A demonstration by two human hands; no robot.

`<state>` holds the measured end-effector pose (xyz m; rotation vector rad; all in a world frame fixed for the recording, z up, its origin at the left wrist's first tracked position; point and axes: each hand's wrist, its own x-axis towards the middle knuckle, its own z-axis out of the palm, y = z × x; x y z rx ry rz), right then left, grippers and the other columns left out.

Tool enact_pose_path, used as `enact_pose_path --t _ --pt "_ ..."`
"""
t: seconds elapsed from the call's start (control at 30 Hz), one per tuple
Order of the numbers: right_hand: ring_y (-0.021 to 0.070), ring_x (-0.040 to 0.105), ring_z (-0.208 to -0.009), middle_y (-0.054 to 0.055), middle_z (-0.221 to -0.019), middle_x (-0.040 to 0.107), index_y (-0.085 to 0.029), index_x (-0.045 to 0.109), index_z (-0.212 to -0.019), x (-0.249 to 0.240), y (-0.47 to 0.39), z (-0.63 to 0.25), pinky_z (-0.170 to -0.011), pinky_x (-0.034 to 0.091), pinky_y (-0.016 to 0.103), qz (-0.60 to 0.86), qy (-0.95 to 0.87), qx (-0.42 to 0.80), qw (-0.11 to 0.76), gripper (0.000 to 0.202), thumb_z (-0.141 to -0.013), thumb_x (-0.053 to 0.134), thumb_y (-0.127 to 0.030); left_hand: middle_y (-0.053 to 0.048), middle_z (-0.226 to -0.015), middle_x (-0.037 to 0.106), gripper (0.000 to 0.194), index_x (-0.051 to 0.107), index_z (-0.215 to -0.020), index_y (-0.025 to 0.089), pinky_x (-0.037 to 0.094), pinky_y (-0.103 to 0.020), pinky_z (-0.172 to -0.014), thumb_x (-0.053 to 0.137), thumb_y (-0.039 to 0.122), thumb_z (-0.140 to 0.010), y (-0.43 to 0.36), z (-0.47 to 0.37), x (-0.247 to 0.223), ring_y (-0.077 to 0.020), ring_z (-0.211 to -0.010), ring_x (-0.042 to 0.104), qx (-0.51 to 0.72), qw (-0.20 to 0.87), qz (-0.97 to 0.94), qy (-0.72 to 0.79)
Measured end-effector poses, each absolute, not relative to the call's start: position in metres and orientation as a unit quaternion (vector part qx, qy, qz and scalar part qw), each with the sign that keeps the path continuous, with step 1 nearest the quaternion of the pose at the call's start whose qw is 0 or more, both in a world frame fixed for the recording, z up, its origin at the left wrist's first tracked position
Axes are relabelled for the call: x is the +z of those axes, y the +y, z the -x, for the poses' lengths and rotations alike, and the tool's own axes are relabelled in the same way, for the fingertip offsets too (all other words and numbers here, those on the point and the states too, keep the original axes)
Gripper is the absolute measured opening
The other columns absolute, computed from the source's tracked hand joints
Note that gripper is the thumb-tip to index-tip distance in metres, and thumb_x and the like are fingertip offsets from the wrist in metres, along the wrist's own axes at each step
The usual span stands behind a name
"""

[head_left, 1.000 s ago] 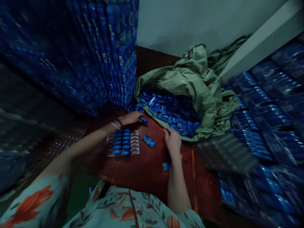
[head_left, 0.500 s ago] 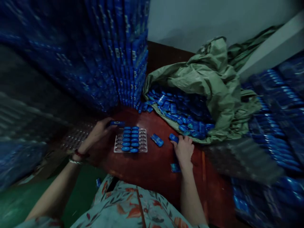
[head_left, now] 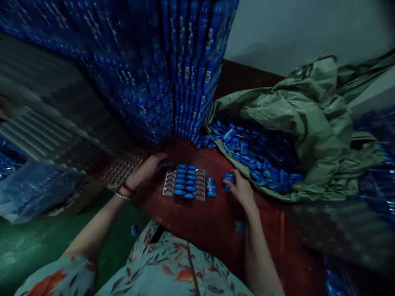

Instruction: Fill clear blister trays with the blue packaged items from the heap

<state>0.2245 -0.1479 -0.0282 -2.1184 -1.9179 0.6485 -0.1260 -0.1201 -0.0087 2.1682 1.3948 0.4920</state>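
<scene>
My left hand (head_left: pixel 150 167), with bracelets at the wrist, is closed on a dark blue packet (head_left: pixel 167 163) beside the upper left of a clear blister tray (head_left: pixel 200 185). Blue oval pieces (head_left: pixel 180 181) fill the tray's middle columns, while its outer cups look uncovered. On the other side, my right hand (head_left: pixel 243 190) pinches a small blue packet (head_left: pixel 228 181) between thumb and fingers. Another blue packet (head_left: pixel 211 187) lies flat close to the tray's right edge, between the tray and that hand.
An open green sack (head_left: pixel 308 107) full of blue packets (head_left: pixel 243 146) lies at the right. Tall stacks of blue packs (head_left: pixel 191 74) rise behind. Clear empty trays (head_left: pixel 123 166) are at the left. One packet (head_left: pixel 240 226) sits near my right forearm, another (head_left: pixel 133 230) on the green floor.
The loose packet has shifted from a slant to upright beside the tray. My right hand has turned its packet more upright. The view has swung left.
</scene>
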Motion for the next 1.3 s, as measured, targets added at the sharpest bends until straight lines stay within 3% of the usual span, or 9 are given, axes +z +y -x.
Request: enact_pose_path --t 0.13,0.27,0.5,0.77,0.9,1.17,1.3 --pt "0.0168 0.061 -0.066 0.004 -0.087 0.063 -0.02 0.049 -0.106 -0.038 -0.147 -0.21 -0.057 0.048 0.028 0.658 -0.565 0.347 0.356 0.036 -0.08 0.052 -0.044 -0.008 -0.096 0.06 0.02 0.056 -0.097 0.016 0.048 -0.03 -0.074 0.04 0.011 -0.087 -0.123 0.117 -0.012 -0.0174 -0.081 0.059 0.113 0.181 -0.837 0.505" --pt "0.0143 0.063 -0.065 0.004 -0.097 0.062 -0.021 0.048 -0.109 -0.049 -0.146 -0.178 -0.058 0.053 0.028 0.592 -0.533 0.412 0.443 0.037 -0.08 0.054 -0.043 -0.008 -0.095 0.06 0.022 0.056 -0.094 0.017 0.049 -0.032 -0.077 0.041 0.004 -0.083 -0.124 0.108 -0.009 -0.0188 -0.083 0.059 0.059 0.126 -0.868 0.476" --pt "0.0196 0.059 -0.1 0.009 -0.106 0.063 -0.019 0.058 -0.11 -0.046 -0.147 -0.158 -0.091 0.047 0.037 0.532 -0.73 0.243 0.354 0.027 -0.091 0.041 -0.027 -0.006 -0.097 0.061 0.023 0.056 -0.099 0.018 0.049 -0.029 -0.08 0.045 0.006 -0.083 -0.113 0.107 -0.005 -0.0173 -0.088 0.061 0.048 0.136 -0.895 0.422" --pt "0.0184 0.059 -0.093 0.008 -0.103 0.059 -0.02 0.053 -0.118 -0.032 -0.139 -0.166 -0.081 0.049 0.032 0.485 -0.814 0.243 0.206 0.03 -0.093 0.037 -0.019 -0.01 -0.103 0.061 0.03 0.054 -0.103 0.016 0.046 -0.033 -0.089 0.05 0.002 -0.078 -0.119 0.099 -0.007 -0.0212 -0.1 0.059 0.061 0.13 -0.913 0.382" --pt "0.0171 0.058 -0.088 0.008 -0.098 0.057 -0.017 0.054 -0.111 -0.037 -0.142 -0.176 -0.078 0.049 0.03 0.451 -0.826 0.255 0.222 0.026 -0.094 0.034 -0.02 -0.01 -0.105 0.061 0.031 0.054 -0.105 0.015 0.047 -0.034 -0.088 0.047 0.0 -0.079 -0.122 0.097 -0.003 -0.021 -0.099 0.059 0.056 0.121 -0.91 0.393" --pt "0.0183 0.059 -0.083 0.005 -0.089 0.06 -0.02 0.054 -0.1 -0.044 -0.136 -0.179 -0.076 0.049 0.031 0.495 -0.756 0.222 0.367 0.014 -0.091 0.046 -0.026 -0.009 -0.107 0.061 0.029 0.052 -0.109 0.015 0.045 -0.032 -0.092 0.048 0.004 -0.082 -0.118 0.104 -0.015 -0.0191 -0.101 0.059 0.048 0.106 -0.914 0.388" --pt "0.0176 0.058 -0.084 0.006 -0.091 0.058 -0.02 0.054 -0.105 -0.038 -0.139 -0.178 -0.076 0.048 0.029 0.464 -0.801 0.236 0.295 0.019 -0.091 0.041 -0.019 -0.01 -0.106 0.061 0.027 0.052 -0.106 0.014 0.044 -0.032 -0.092 0.047 0.002 -0.082 -0.117 0.105 -0.017 -0.0191 -0.101 0.058 0.055 0.095 -0.913 0.393"
